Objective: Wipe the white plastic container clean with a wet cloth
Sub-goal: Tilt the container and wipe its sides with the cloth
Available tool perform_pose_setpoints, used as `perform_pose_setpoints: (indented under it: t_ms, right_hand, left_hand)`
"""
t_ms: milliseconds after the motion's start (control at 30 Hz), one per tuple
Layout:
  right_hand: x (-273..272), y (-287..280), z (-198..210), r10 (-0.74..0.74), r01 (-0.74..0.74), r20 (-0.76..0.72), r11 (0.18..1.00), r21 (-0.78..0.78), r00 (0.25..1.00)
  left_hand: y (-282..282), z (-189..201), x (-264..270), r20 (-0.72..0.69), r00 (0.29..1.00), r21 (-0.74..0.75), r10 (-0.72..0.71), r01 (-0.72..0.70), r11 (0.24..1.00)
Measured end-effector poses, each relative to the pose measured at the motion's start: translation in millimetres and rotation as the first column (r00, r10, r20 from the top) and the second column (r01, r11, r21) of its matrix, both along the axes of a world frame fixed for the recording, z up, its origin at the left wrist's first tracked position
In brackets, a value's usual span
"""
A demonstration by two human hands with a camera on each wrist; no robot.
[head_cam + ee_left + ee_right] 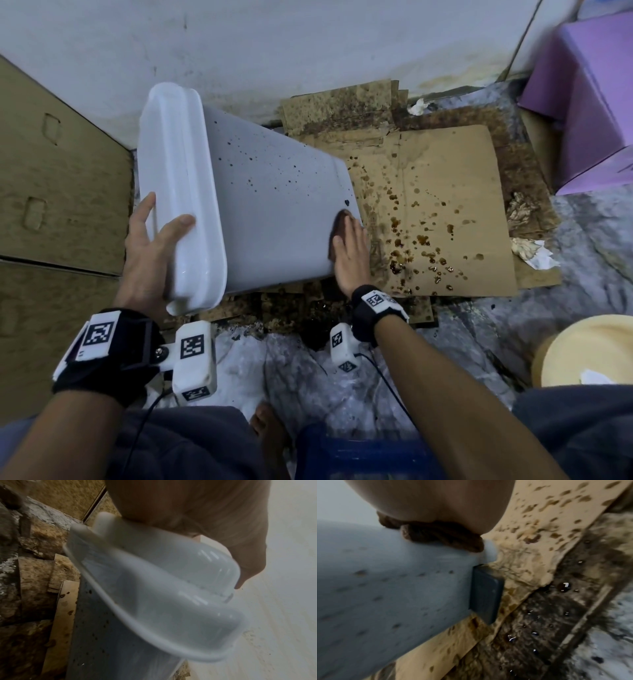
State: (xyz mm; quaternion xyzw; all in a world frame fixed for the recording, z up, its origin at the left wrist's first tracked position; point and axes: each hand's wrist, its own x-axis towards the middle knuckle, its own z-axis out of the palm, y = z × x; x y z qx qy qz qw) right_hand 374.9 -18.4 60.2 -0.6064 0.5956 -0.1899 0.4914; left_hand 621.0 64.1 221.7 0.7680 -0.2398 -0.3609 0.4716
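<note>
The white plastic container lies on its side on stained cardboard, its upper face speckled with dark brown spots. Its white lid points left. My left hand grips the lid end, thumb over the rim and fingers behind it; in the left wrist view the blurred lid sits under the left hand. My right hand presses a brown cloth flat on the container's side near its bottom edge. The right wrist view shows the cloth bunched under the right hand on the spotted container wall.
Cardboard sheet with wet brown drips lies right of the container. A purple box stands at the back right, a pale yellow round tub at the near right. Cardboard panels line the left. Crumpled tissue lies on the floor.
</note>
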Motion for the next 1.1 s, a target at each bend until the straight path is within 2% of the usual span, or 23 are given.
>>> perform_pose_setpoints:
  t_ms: [100, 233, 300, 367, 500, 700, 1033, 1100]
  right_hand:
    - [-7.1, -9.4, -8.3, -0.059, 0.059, -0.011, 0.993, 0.104, 0.998]
    - [1.7, -6.1, 1.1, -0.12, 0.114, 0.033, 0.982, 0.154, 0.992]
    - [5.6, -1.3, 4.3, -0.093, 0.09, 0.017, 0.991, 0.103, 0.996]
    - [9.6, 5.2, 7.7, -0.034, 0.034, -0.006, 0.999, -0.014, 0.999]
    - [22.7, 22.4, 32.2, 0.043, -0.037, 0.068, 0.995, -0.089, 0.997]
    - [44.1, 57.0, 82.1, 0.247, -0.189, 0.153, 0.93, -0.315, 0.957]
    - [36.5, 60.2, 91.9, 0.286, -0.218, 0.192, 0.925, -0.31, 0.939]
    - [38.0, 60.3, 92.7, 0.273, -0.208, 0.187, 0.929, -0.307, 0.944]
  left_hand:
    - [-0.8, 1.0, -1.9, -0.006, 1.0, -0.008, -0.001, 0.001, 1.0]
    - [-1.5, 2.7, -1.7, 0.007, 1.0, 0.004, -0.005, 0.004, 1.0]
    - [-1.9, 4.7, -3.8, 0.011, 1.0, 0.001, -0.012, 0.012, 1.0]
    - [-2.6, 6.6, -7.9, 0.024, 1.0, 0.012, -0.013, 0.013, 1.0]
    - [-4.3, 12.1, -14.2, 0.052, 0.999, 0.045, -0.005, 0.003, 0.999]
    - [-4.7, 22.0, -21.0, 0.075, 0.996, 0.056, -0.05, 0.046, 0.997]
    - [-38.2, 39.4, -34.4, 0.266, 0.963, 0.111, -0.033, 0.004, 0.994]
    - [-40.1, 38.6, -32.7, 0.284, 0.956, 0.095, -0.067, 0.041, 0.995]
